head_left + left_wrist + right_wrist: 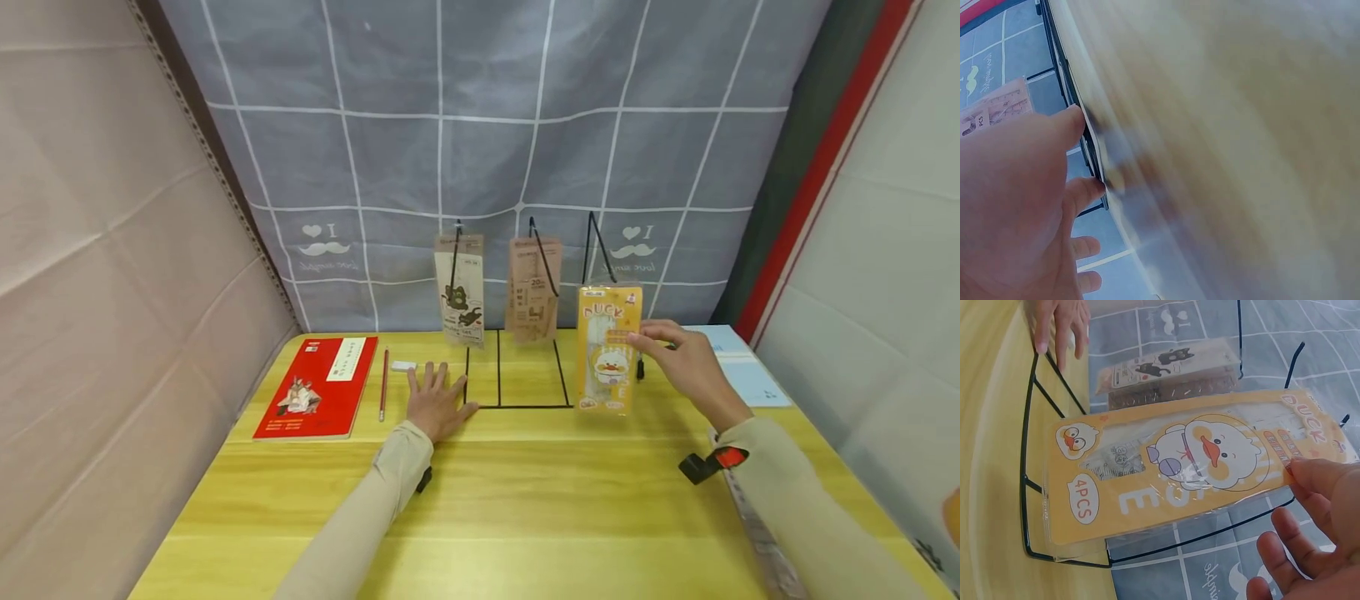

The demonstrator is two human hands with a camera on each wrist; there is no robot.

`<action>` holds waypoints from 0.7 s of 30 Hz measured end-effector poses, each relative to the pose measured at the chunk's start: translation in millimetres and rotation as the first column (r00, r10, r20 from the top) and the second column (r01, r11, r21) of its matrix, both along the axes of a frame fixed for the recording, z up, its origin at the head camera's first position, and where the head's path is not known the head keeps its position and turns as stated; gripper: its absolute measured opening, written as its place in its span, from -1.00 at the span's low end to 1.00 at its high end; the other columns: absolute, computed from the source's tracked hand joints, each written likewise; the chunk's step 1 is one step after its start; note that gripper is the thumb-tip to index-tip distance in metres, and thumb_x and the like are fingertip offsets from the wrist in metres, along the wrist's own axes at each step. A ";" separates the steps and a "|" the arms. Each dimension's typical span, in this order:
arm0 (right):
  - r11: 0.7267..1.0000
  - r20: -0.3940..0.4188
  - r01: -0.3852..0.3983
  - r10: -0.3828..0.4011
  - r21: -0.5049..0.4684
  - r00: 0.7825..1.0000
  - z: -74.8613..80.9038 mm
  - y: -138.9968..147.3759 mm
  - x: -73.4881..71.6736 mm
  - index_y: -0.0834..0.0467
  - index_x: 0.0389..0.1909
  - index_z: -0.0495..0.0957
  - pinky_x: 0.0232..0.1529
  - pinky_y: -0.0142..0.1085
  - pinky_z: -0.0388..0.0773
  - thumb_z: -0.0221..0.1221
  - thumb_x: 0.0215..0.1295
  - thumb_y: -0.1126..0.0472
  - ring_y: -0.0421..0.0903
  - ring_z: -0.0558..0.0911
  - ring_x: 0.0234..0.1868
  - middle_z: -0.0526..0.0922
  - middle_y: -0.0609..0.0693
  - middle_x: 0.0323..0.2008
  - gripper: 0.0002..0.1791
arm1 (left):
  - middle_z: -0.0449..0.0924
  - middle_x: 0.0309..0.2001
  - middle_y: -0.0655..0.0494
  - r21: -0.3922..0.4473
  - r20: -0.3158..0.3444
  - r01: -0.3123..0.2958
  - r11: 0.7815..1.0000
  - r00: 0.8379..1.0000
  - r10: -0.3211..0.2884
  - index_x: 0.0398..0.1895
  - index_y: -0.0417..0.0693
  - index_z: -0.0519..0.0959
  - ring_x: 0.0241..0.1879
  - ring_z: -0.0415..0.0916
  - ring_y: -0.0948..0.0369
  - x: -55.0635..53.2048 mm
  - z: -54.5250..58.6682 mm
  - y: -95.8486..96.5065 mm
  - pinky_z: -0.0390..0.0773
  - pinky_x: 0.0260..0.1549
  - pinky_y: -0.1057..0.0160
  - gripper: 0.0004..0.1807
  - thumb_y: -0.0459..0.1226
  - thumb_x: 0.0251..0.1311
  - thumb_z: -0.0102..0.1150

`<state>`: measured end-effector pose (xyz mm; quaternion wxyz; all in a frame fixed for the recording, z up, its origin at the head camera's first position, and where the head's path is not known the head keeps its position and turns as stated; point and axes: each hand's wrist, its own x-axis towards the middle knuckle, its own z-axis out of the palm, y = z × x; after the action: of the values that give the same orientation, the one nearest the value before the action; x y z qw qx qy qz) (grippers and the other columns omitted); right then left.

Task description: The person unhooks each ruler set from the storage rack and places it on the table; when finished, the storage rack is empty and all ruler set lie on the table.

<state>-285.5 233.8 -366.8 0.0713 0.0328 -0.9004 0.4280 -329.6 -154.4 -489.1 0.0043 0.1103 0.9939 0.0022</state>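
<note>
A yellow duck-printed package (609,350) with a clear window is upright in front of the right hook of a black wire rack (525,407). My right hand (686,367) pinches its right edge between thumb and fingers. In the right wrist view, the package (1197,456) lies across the frame; whether it hangs on the hook I cannot tell. With fingers spread, my left hand (437,404) rests at the left of the rack's base, and its fingertips touch the black wire (1093,150) in the left wrist view. A bear-printed package (461,296) and a pinkish-brown package (534,287) hang from the other hooks.
A red booklet (318,387), a pencil (384,385) and a white eraser (403,366) lie left of the rack. A light blue booklet (742,367) lies at the right. Behind the table hangs a grey checked cloth (487,158).
</note>
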 end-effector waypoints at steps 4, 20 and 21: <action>1.000 0.002 -0.002 0.002 0.014 1.000 3.8 0.0 13.1 0.27 0.27 0.59 0.41 0.28 0.35 0.13 0.42 -0.38 0.29 0.33 0.52 0.42 0.22 0.48 -0.18 | 0.05 0.65 -0.15 -0.010 0.006 -0.002 1.000 1.000 0.002 0.59 0.23 0.30 0.65 -0.11 -0.23 -1.2 -0.5 -0.9 -0.23 0.55 -0.45 -0.28 0.28 0.49 -0.11; 0.998 0.440 -0.010 -0.021 0.069 0.898 -24.1 67.8 73.2 0.20 0.53 0.33 0.30 0.41 0.36 0.02 0.37 -0.53 0.45 0.17 0.55 0.14 0.32 0.60 0.03 | 0.03 0.66 -0.13 -0.044 0.013 0.004 0.999 1.000 -0.003 0.60 0.27 0.28 0.66 -0.12 -0.22 -3.6 0.9 -0.1 -0.19 0.55 -0.44 -0.27 0.32 0.49 -0.17; 0.998 0.450 -0.018 -0.012 0.062 0.893 -28.3 71.9 75.6 0.20 0.52 0.34 0.30 0.41 0.36 0.03 0.38 -0.51 0.45 0.16 0.55 0.14 0.33 0.60 0.01 | 0.01 0.67 -0.13 -0.050 0.017 0.005 0.999 1.000 -0.005 0.61 0.28 0.27 0.66 -0.14 -0.22 -4.0 0.1 -0.4 -0.20 0.55 -0.44 -0.26 0.33 0.49 -0.19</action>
<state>-210.0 305.7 -395.1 -0.1406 -0.0632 -0.9057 0.3949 -333.6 -154.8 -489.0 0.0153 0.1127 0.9933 -0.0216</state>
